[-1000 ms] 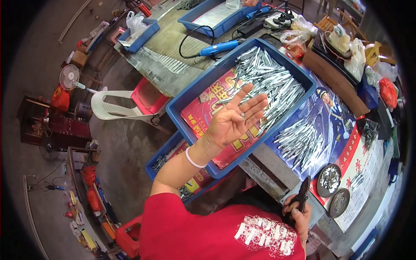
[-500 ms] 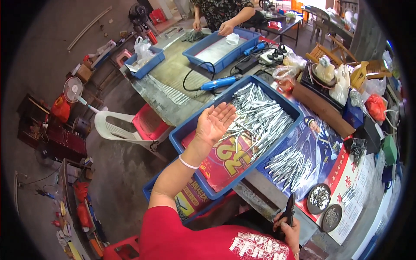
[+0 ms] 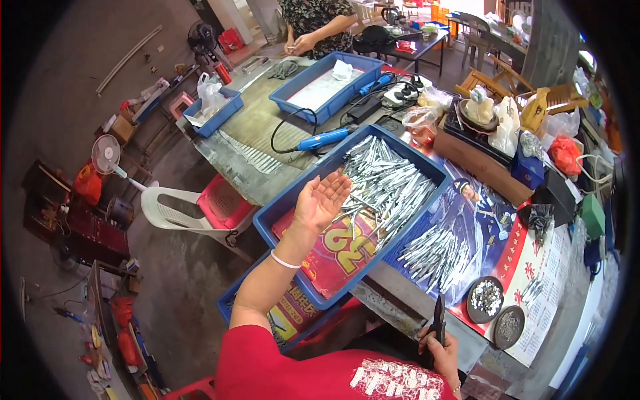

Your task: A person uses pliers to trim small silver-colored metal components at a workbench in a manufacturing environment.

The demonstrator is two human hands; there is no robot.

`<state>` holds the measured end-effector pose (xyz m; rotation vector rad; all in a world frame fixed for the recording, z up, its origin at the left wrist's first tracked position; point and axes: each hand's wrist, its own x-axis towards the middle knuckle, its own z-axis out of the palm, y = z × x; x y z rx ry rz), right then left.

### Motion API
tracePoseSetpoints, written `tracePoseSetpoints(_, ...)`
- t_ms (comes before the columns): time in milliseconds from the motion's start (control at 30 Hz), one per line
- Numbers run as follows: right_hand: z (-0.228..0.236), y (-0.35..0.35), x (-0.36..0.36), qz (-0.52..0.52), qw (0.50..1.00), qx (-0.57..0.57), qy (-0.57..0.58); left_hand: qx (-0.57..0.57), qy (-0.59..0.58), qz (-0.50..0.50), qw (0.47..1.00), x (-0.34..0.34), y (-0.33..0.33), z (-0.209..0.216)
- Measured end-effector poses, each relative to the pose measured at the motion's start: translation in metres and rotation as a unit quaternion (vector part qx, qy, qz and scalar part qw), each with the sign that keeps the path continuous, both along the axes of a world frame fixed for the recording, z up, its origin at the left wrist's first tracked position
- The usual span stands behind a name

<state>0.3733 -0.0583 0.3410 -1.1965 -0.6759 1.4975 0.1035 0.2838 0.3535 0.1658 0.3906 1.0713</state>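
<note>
My left hand (image 3: 321,202) is palm up, its fingers stretched out with nothing in them, over a blue plastic tray (image 3: 261,223). In that tray lies a pile of thin silvery metal rods (image 3: 390,177), on the far side of a red printed sheet (image 3: 317,270). At the near edge, my right hand (image 3: 443,353) is wrapped round black pliers (image 3: 438,320), tip pointing up. Beyond the pliers, a second bunch of metal rods (image 3: 437,257) lies on a blue poster (image 3: 490,257). Two round dishes hold small metal parts, one bright (image 3: 485,300) and one grey (image 3: 509,327).
Across the table a person (image 3: 317,30) stands behind another blue tray (image 3: 280,100). A blue corded tool (image 3: 323,139) lies between the trays, its cable looped. A brown box (image 3: 480,167) and bags crowd the right. A white chair (image 3: 167,207) stands at the left.
The whole view has shifted slightly. My left hand stays palm up over the tray, and my right still holds the pliers. The person opposite has drawn their hands back from the far tray, together.
</note>
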Motion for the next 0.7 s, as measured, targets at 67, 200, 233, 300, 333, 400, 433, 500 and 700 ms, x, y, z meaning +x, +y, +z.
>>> tracePoseSetpoints(67, -0.001, -0.001, 0.001, 0.004, 0.999, -0.017, -0.038, 0.007, -0.005, -0.003, 1.0, 0.001, -0.004, 0.005)
tracePoseSetpoints(200, 0.002, -0.004, 0.0, 0.012, 0.997, -0.015, -0.068, 0.056, -0.035, -0.027, 0.997, 0.002, -0.014, 0.015)
tracePoseSetpoints(233, 0.003, -0.004, -0.001, 0.007, 0.997, -0.02, -0.074, 0.089, -0.06, -0.043, 0.993, 0.003, -0.017, 0.019)
tracePoseSetpoints(300, 0.001, -0.008, -0.001, 0.0, 0.997, -0.023, -0.073, 0.139, -0.081, -0.057, 0.985, 0.006, -0.023, 0.025)
tracePoseSetpoints(333, 0.001, -0.009, -0.001, 0.002, 0.997, -0.026, -0.075, 0.136, -0.083, -0.055, 0.986, 0.009, -0.026, 0.028)
tracePoseSetpoints(400, 0.001, -0.011, -0.001, -0.006, 0.997, -0.028, -0.075, 0.161, -0.051, -0.055, 0.984, 0.013, -0.032, 0.035)
tracePoseSetpoints(433, 0.001, -0.012, -0.001, -0.003, 0.997, -0.029, -0.076, 0.167, -0.04, -0.053, 0.984, 0.014, -0.035, 0.037)
tracePoseSetpoints(500, 0.0, -0.014, 0.0, -0.002, 0.997, -0.024, -0.068, 0.167, -0.043, -0.051, 0.984, 0.016, -0.038, 0.04)
tracePoseSetpoints(700, -0.001, -0.022, 0.005, 0.007, 0.999, -0.009, -0.05, 0.152, -0.107, -0.059, 0.981, 0.019, -0.044, 0.038)
